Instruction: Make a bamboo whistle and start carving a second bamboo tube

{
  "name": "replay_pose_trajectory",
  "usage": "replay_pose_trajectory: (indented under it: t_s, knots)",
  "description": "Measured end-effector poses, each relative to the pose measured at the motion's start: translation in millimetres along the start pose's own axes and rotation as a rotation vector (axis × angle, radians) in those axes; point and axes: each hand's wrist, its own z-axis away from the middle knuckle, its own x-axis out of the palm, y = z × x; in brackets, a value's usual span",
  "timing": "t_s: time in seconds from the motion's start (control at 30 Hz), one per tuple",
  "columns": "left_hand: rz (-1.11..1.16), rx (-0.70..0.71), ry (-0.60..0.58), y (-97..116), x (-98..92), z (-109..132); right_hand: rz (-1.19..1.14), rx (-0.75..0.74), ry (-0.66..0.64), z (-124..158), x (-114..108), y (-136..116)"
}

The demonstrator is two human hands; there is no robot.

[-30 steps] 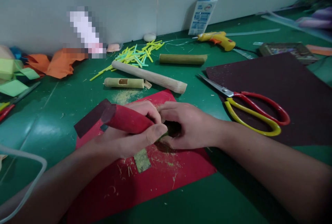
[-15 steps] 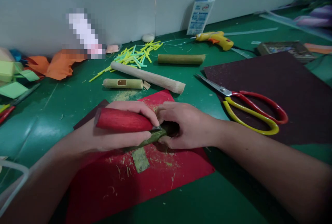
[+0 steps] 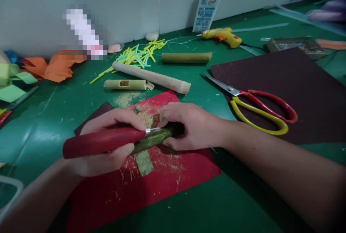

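Observation:
My left hand [image 3: 108, 125] is closed round the red handle of a carving knife [image 3: 102, 142]. The knife's short metal blade lies along the top of a green bamboo tube [image 3: 152, 138], which shows fine cut lines. Round the tube's right end my right hand [image 3: 186, 125] is wrapped, thumb in front and fingers behind. Beneath both hands lies a red sheet [image 3: 173, 182], strewn with pale shavings. On it, just in front of the tube, rests a flat greenish piece [image 3: 144, 162].
Beyond the hands lie a pale stick [image 3: 154, 78], a notched bamboo tube [image 3: 135, 84], another bamboo tube [image 3: 186, 58] and cut yellow-green strips [image 3: 135, 55]. Scissors [image 3: 243, 99] rest on a dark sheet [image 3: 319, 117] at right. A yellow glue gun [image 3: 223, 37] is at the back.
My left hand and the knife have drawn back to the left, uncovering more of the bamboo tube and the blade. My right hand keeps its hold on the tube.

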Motion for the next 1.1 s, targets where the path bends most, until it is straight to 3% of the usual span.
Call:
replay_pose_trajectory:
  t_s: [0.13, 0.3, 0.57, 0.93, 1.1]
  knots:
    - [-0.006, 0.061, -0.033, -2.7, 11.3, -2.9, 0.003, 0.001, 0.005, 0.0, -0.1, 1.1]
    - [0.106, 0.137, -0.14, -9.0, 11.8, -2.7, 0.012, -0.016, 0.006, -1.5, 0.0, 1.4]
    - [0.133, 0.208, -0.028, -9.8, 21.2, -6.2, 0.013, -0.011, 0.009, -2.3, 0.0, 0.3]
    - [0.08, 0.211, -0.037, -3.3, 24.0, -12.7, 0.006, -0.013, -0.012, -2.8, -0.7, -0.1]
    - [0.088, 0.107, 0.011, -0.6, 25.4, -12.4, 0.013, 0.007, -0.015, -3.5, -0.3, -0.9]
